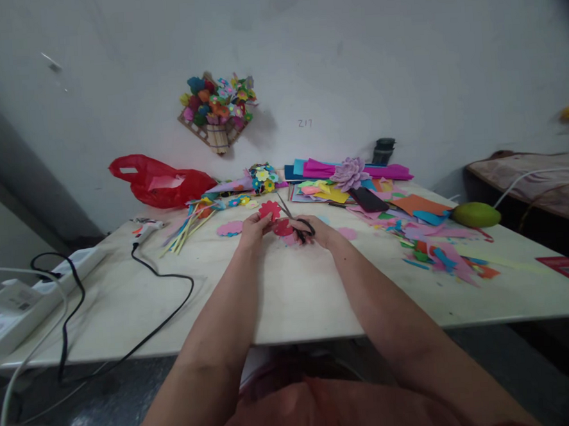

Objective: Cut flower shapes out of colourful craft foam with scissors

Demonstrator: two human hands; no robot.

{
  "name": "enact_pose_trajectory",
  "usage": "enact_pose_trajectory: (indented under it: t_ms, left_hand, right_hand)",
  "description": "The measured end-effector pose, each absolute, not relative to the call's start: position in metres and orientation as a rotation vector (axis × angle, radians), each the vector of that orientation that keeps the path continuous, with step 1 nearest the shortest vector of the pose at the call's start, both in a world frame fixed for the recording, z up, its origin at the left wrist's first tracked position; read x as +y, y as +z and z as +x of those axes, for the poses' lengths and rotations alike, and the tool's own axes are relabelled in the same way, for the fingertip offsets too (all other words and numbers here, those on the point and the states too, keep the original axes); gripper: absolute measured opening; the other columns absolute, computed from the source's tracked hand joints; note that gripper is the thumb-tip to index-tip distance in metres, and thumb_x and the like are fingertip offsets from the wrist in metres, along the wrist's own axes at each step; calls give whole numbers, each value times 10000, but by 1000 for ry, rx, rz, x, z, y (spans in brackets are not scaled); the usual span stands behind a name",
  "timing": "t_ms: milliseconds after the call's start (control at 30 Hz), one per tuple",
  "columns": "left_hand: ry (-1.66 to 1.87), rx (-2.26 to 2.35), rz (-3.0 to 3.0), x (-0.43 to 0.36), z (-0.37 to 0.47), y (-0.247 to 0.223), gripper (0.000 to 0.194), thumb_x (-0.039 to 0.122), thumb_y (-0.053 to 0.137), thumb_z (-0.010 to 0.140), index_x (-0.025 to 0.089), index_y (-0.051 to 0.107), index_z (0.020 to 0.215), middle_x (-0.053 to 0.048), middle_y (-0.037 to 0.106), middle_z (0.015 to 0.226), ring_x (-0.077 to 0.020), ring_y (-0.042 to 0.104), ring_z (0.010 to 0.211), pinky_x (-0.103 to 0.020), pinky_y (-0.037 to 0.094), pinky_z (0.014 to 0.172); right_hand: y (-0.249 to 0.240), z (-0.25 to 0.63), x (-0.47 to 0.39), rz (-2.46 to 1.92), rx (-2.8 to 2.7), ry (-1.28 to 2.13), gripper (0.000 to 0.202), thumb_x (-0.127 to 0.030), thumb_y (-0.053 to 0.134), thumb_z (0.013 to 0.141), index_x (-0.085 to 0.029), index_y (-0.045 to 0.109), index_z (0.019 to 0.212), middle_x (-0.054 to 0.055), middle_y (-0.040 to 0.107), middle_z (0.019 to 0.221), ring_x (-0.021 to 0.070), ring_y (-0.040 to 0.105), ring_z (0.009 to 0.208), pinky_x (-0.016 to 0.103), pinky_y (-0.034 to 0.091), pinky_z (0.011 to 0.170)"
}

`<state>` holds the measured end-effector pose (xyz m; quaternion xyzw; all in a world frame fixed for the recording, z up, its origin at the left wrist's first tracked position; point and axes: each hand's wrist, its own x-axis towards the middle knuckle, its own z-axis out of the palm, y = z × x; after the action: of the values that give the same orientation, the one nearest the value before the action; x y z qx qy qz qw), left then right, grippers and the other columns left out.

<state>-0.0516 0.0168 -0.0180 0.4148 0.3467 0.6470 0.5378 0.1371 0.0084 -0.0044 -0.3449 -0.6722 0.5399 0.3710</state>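
Observation:
Over the middle of the table, my left hand (254,229) is closed on a red scalloped paper piece (269,209). My right hand (318,230) grips scissors (307,229) with black handles, their blades pointing up and away beside the paper. A second red piece (282,228) shows between the two hands; which hand supports it I cannot tell. Just left of my left hand lies a pink scalloped paper piece (229,228) with blue at its edge. Another pale pink piece (347,233) rests to the right of my right hand.
A glue gun (147,230) with a black cord lies left, near a white power strip (76,267). A red plastic bag (160,182) and paper flowers (263,177) sit behind. Coloured scraps (441,255), a dark phone-like slab (368,199) and a green oval fruit (476,215) are right.

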Motion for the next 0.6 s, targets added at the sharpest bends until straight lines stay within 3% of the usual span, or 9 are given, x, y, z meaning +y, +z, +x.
enact_pose_trajectory:
  t_ms: [600]
  left_hand:
    - [1478,734,1017,16,-55,-17,265,190,809,590,93,725,821,-105,742,855,-188,703,762,-289,558,724]
  right_hand:
    - [2,140,2,-927,-1907,1345,353,-454,643,813,-139,578,670,2,593,553,77,508,401,183,281,319]
